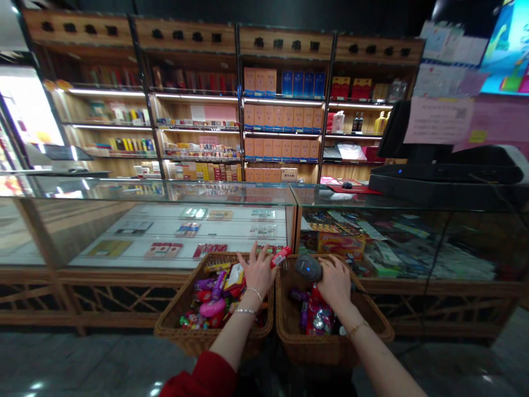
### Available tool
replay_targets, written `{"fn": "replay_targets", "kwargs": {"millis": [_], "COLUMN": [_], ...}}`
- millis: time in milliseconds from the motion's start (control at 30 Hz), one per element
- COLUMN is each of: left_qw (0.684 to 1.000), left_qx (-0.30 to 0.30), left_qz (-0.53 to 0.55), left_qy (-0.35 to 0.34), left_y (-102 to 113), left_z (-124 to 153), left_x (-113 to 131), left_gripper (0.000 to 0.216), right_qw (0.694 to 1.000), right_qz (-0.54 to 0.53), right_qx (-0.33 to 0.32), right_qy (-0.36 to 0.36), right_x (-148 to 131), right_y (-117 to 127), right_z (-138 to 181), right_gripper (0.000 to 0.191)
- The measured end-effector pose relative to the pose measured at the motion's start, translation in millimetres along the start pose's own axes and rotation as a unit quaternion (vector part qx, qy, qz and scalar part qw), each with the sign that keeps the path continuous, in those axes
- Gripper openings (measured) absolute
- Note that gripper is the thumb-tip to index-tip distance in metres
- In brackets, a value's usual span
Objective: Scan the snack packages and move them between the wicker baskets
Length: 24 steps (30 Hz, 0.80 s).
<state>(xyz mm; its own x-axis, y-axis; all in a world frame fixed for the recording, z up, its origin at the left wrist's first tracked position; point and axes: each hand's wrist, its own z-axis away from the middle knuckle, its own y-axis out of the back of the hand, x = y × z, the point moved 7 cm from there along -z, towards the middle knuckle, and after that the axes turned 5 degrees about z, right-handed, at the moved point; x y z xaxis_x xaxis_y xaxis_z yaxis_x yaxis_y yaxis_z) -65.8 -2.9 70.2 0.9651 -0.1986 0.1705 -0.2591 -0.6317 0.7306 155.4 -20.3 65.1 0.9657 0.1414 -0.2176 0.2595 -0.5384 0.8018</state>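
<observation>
Right, head view: left hand [257, 273] is reaching over the left basket [194, 344], palm down, fingers spreading wide. Its grip is pinning a red tube [281, 257] on the thumb side; the tube is sticking out over the gap between the two baskets. Right hand [334, 282] is hovering above the right basket [314, 350], grip closing around a dark handheld scanner [308, 268], its head pointing toward the red tube, just apart from it. A small blue light is glowing on the scanner. Left basket is holding a mixed pile: purple packs [219, 284], a pink ring-like item [212, 307], red and yellow wrappers. Right basket is carrying fewer, mostly red and purple packs [320, 320]. Both baskets are sitting side by side in front of the glass-topped surface [206, 190]. A monitor [394, 129] is standing on it, right side; lit shelves are lining the wall behind.
</observation>
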Motion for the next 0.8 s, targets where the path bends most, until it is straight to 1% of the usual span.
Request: {"fn": "replay_targets", "kwargs": {"millis": [200, 400, 633, 700, 800], "left_qw": [0.999, 0.998, 0.994, 0.993, 0.99], "left_qx": [0.018, 0.028, 0.05, 0.062, 0.073], "left_qz": [-0.009, -0.024, -0.032, -0.033, -0.042], "left_qy": [0.025, 0.055, 0.089, 0.098, 0.112], "left_y": [15, 30, 53, 59, 66], "left_z": [15, 29, 48, 53, 58], "left_x": [-17, -41, -69, -75, -80], "left_gripper": [0.024, 0.026, 0.028, 0.032, 0.046], "right_qw": [1.0, 1.0, 1.0, 1.0, 1.0], "right_qz": [0.005, 0.0, 0.007, 0.007, 0.004], "right_qx": [0.003, 0.003, -0.006, -0.008, -0.006], "right_qy": [0.007, 0.017, 0.021, 0.02, 0.021], "right_x": [-12, -23, -31, -31, -30], "right_y": [0, -4, -7, -8, -9], "right_z": [0, 1, 3, 3, 4], "right_gripper": [0.035, 0.033, 0.033, 0.033, 0.032]}}
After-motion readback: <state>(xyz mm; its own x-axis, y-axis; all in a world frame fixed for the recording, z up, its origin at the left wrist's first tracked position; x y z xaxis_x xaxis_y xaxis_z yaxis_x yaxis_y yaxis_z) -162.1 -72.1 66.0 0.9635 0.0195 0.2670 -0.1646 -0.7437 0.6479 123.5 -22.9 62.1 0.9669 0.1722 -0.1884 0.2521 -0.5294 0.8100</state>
